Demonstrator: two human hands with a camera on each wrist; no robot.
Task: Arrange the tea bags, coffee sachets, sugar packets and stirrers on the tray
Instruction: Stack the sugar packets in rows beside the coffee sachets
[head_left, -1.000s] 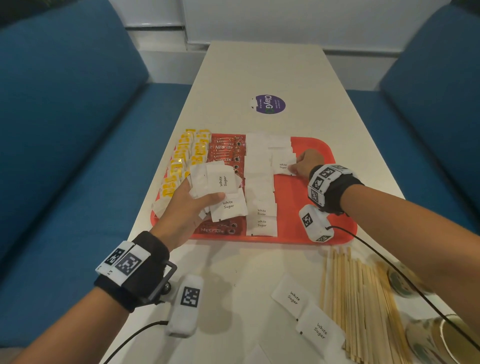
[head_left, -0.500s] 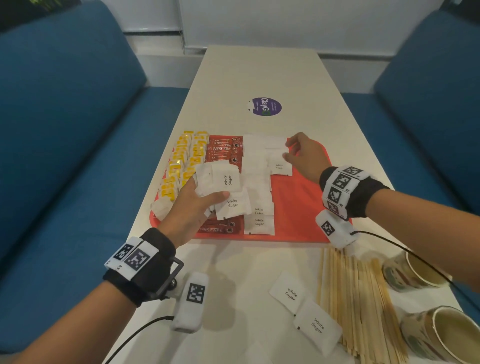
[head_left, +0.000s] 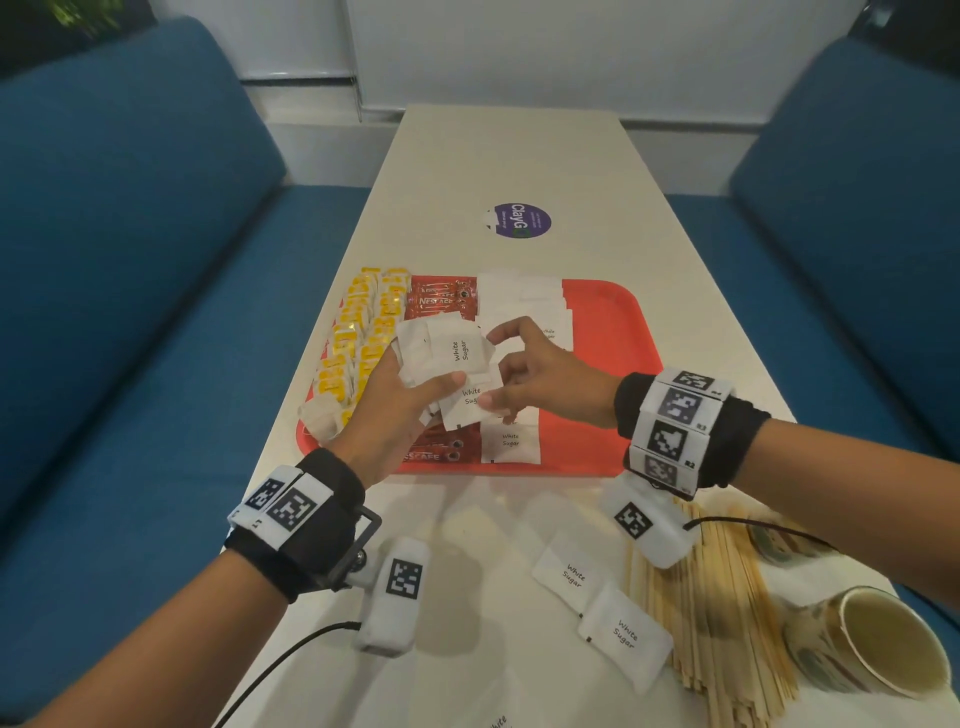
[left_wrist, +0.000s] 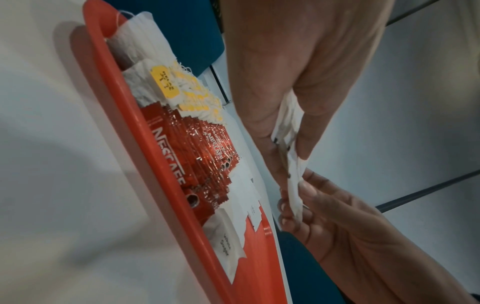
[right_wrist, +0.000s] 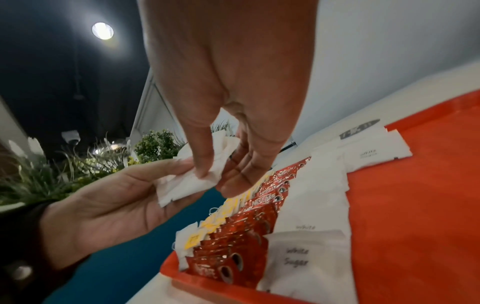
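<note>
My left hand (head_left: 423, 376) holds a fanned stack of white sugar packets (head_left: 447, 351) above the red tray (head_left: 602, 358). At the stack's lower edge my right hand (head_left: 493, 400) pinches one sugar packet (head_left: 467, 410) between thumb and fingers; the right wrist view shows this pinch on the packet (right_wrist: 207, 179). On the tray lie yellow-tagged tea bags (head_left: 358, 343) at the left, red coffee sachets (head_left: 441, 301) beside them, then rows of sugar packets (head_left: 519, 296). Wooden stirrers (head_left: 727, 603) lie on the table at the near right.
Two loose sugar packets (head_left: 571, 574) (head_left: 626, 634) lie on the white table (head_left: 509, 156) near me, left of the stirrers. Two paper cups (head_left: 883, 639) (head_left: 779, 540) stand at the near right corner. Blue benches flank the table. The tray's right part is bare.
My right hand left the sugar row at the tray's far side, came back left to the stack in my left hand and pinched a packet there. The left hand rose slightly.
</note>
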